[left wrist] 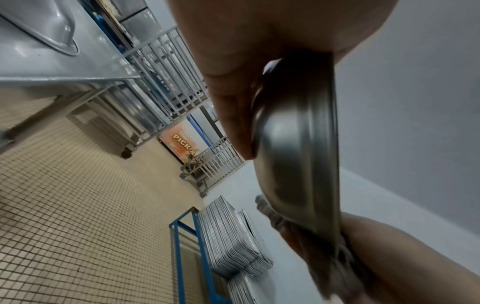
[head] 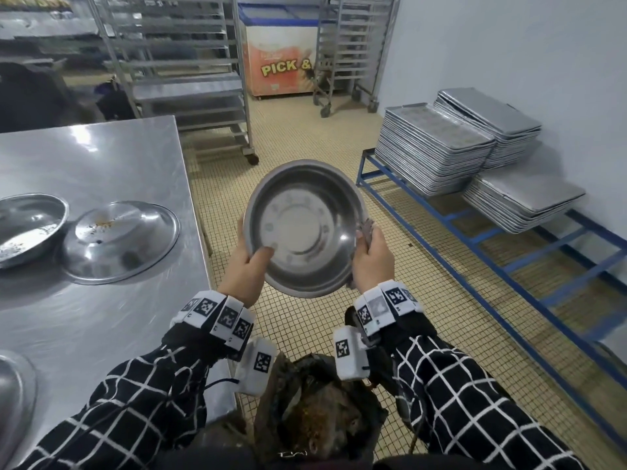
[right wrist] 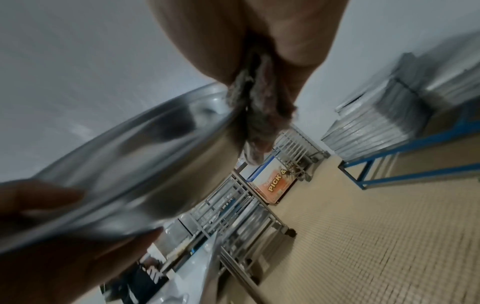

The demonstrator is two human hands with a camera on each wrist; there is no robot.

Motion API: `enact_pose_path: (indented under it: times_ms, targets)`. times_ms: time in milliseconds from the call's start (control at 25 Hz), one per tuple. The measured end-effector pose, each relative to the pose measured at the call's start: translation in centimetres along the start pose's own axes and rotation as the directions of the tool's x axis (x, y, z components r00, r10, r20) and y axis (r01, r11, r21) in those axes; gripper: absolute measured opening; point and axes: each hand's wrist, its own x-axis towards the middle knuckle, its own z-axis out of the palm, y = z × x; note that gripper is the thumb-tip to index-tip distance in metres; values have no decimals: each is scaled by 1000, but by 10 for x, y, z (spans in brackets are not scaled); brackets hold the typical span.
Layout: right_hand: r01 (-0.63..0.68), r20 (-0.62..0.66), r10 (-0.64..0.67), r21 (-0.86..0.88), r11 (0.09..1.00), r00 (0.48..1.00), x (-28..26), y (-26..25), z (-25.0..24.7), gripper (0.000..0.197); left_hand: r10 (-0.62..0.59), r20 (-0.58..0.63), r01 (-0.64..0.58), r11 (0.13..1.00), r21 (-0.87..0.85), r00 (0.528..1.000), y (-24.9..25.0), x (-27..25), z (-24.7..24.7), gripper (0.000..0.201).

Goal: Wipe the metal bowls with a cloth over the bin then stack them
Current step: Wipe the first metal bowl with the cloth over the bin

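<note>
A round metal bowl (head: pixel 302 225) is held up, tilted with its inside toward me, above the bin (head: pixel 319 412) lined with a dark bag. My left hand (head: pixel 249 262) grips the bowl's lower left rim, thumb inside. My right hand (head: pixel 369 252) holds a dirty grey-brown cloth (head: pixel 366 230) against the bowl's right rim. In the left wrist view the bowl (left wrist: pixel 298 148) shows edge-on, with the cloth (left wrist: pixel 285 226) at its far side. In the right wrist view the cloth (right wrist: pixel 254 115) bunches out of my fingers against the bowl (right wrist: pixel 124 164).
A steel table (head: pixel 112 171) on the left carries an upturned bowl (head: pixel 118 242), another bowl (head: pixel 27 228) with crumbs and a third at the near edge (head: pixel 13 398). Stacked baking trays (head: pixel 451 147) sit on a blue frame (head: pixel 475 239) at right. Wheeled racks (head: pixel 190 79) stand behind.
</note>
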Motion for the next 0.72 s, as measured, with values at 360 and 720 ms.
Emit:
enact_pose_path:
  times_ms: [360, 720]
  targets:
    - [303, 239, -262, -153, 941, 935, -41, 1, 14, 33, 35, -77, -32, 999, 38, 996, -11, 15, -16, 35]
    - [753, 696, -355, -414, 512, 624, -53, 27, 23, 55, 90, 63, -96, 992, 86, 994, 10, 17, -25, 23]
